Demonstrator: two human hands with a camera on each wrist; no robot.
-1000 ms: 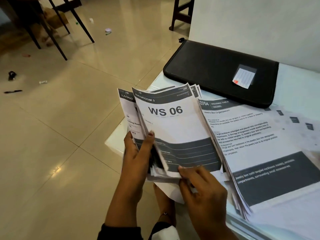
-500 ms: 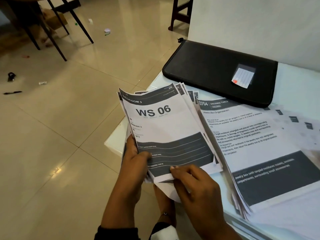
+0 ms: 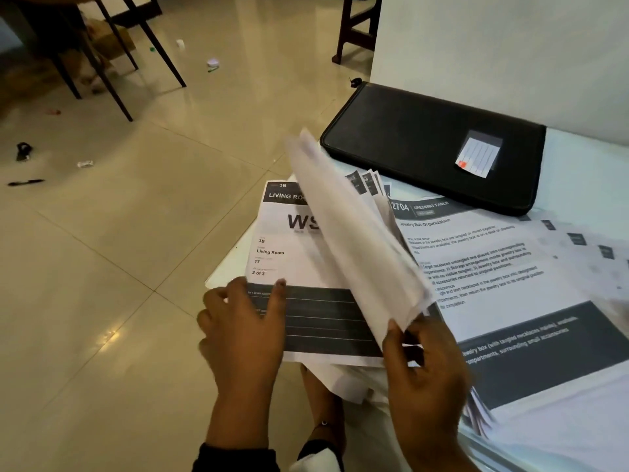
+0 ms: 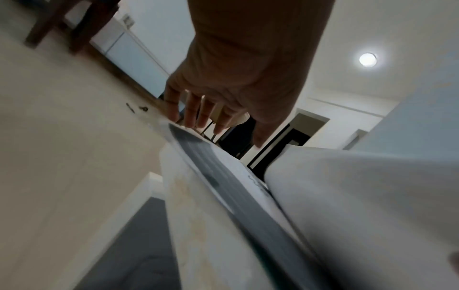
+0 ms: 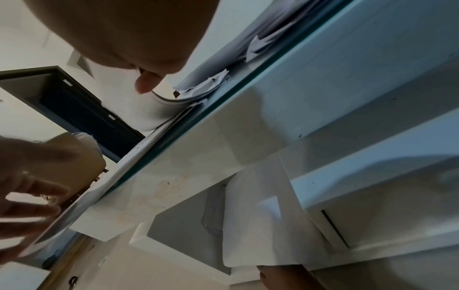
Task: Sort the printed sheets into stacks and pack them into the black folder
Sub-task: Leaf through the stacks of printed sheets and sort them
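A closed black folder (image 3: 425,141) with a small lined label (image 3: 478,158) lies at the back of the white table (image 3: 578,172). My left hand (image 3: 252,294) holds a bundle of printed sheets at the table's corner, thumb on top. Its top page reads "Living Room" (image 3: 289,253). My right hand (image 3: 400,332) pinches the lower corner of a lifted sheet (image 3: 350,233), which stands turned up with its blank back showing. To the right lies a fanned stack headed "Dressing Table" (image 3: 493,267). From the left wrist, the left fingers (image 4: 191,115) reach along the bundle's edge (image 4: 211,162).
The bundle overhangs the table's corner (image 3: 221,270) above a glossy tiled floor (image 3: 136,233). Black chair legs (image 3: 149,46), a wooden leg (image 3: 350,32) and small litter stand farther off. A white wall (image 3: 510,56) rises behind the folder. My foot (image 3: 323,403) shows below.
My right hand has lifted the "WS 06 Bedroom 3" page and swung it up to the right, uncovering the "Living Room" page. The left hand still holds the bundle.
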